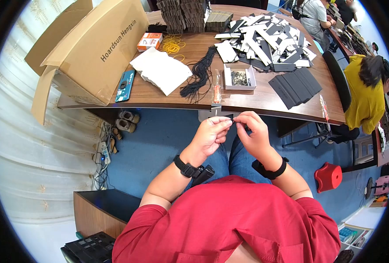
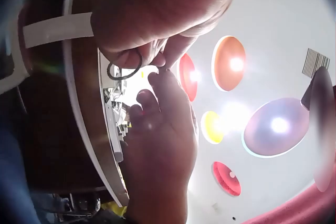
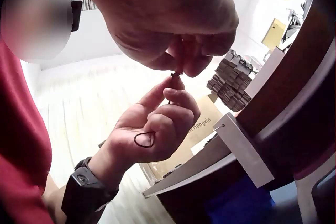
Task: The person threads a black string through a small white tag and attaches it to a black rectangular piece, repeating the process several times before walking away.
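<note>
Both hands meet in front of the lap, just off the table edge. My left hand (image 1: pixel 212 133) pinches a thin black cord between thumb and forefinger, its other fingers curled in. One loop of that black cord (image 3: pixel 144 140) shows against the left palm in the right wrist view; in the left wrist view the loop hangs below the fingers. Fingertip to fingertip with it, my right hand (image 1: pixel 252 133) pinches a small dark end (image 3: pixel 175 75) of the cord, perhaps a knot. The fingers partly hide this end.
On the table (image 1: pixel 159 103) lie a bundle of black cords (image 1: pixel 201 72), a white box (image 1: pixel 242 87) of small dark pieces, black cards (image 1: pixel 295 87) and a heap of black and white strips (image 1: pixel 264 39). A large cardboard box (image 1: pixel 98 57) stands left. A red stool (image 1: pixel 328 177) is on the floor.
</note>
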The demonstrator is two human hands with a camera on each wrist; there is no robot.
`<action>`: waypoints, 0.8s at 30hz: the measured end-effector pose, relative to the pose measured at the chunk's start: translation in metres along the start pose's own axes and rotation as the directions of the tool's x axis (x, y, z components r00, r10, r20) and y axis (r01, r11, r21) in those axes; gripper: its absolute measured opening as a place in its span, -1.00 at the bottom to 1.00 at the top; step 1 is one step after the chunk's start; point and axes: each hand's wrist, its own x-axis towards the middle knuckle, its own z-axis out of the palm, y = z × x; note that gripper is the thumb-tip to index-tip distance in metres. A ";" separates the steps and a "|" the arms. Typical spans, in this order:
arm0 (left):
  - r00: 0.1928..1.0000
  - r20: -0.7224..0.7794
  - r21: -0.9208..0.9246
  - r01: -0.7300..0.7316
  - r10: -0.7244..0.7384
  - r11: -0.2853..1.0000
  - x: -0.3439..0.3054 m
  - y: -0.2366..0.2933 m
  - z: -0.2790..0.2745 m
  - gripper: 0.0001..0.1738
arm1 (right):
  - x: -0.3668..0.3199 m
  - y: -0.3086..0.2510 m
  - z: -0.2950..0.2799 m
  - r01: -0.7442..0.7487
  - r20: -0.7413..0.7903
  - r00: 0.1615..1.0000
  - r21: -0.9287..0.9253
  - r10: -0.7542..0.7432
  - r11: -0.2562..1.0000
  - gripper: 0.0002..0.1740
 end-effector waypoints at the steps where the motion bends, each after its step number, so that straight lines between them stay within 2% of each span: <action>1: 1.000 0.005 0.011 -0.018 0.018 1.000 0.001 -0.002 -0.002 -0.90 | 0.000 -0.003 -0.002 -0.029 0.012 1.000 0.008 0.029 1.000 -0.83; 5: 0.994 -0.010 0.085 -0.110 0.112 0.990 0.000 -0.006 -0.003 -0.86 | 0.002 -0.005 -0.002 -0.065 0.010 0.998 -0.019 0.065 0.998 -0.85; 8: 0.985 -0.042 0.153 -0.157 0.165 0.976 0.000 -0.008 0.001 -0.87 | 0.002 0.005 0.004 0.062 -0.054 0.996 -0.160 -0.072 0.985 -0.83; 12: 0.977 -0.093 0.217 -0.168 0.192 0.961 -0.001 -0.006 0.005 -0.89 | 0.002 0.008 0.003 0.136 -0.061 0.986 -0.264 -0.157 0.955 -0.80; 14: 0.944 -0.091 0.333 -0.272 0.318 0.903 0.000 -0.008 0.006 -0.89 | 0.002 0.007 0.002 0.157 -0.068 0.981 -0.293 -0.184 0.943 -0.81; 15: 0.921 -0.085 0.388 -0.320 0.379 0.864 0.000 -0.009 0.006 -0.90 | 0.002 0.006 0.002 0.151 -0.069 0.982 -0.293 -0.178 0.944 -0.81; 20: 0.904 -0.073 0.407 -0.358 0.421 0.840 0.003 -0.010 0.005 -0.91 | -0.002 0.001 0.000 0.084 -0.072 0.992 -0.263 -0.106 0.961 -0.82; 24: 0.908 -0.060 0.405 -0.358 0.415 0.841 0.001 -0.010 0.003 -0.92 | -0.006 0.003 -0.005 -0.087 0.006 0.996 -0.051 0.087 0.995 -0.80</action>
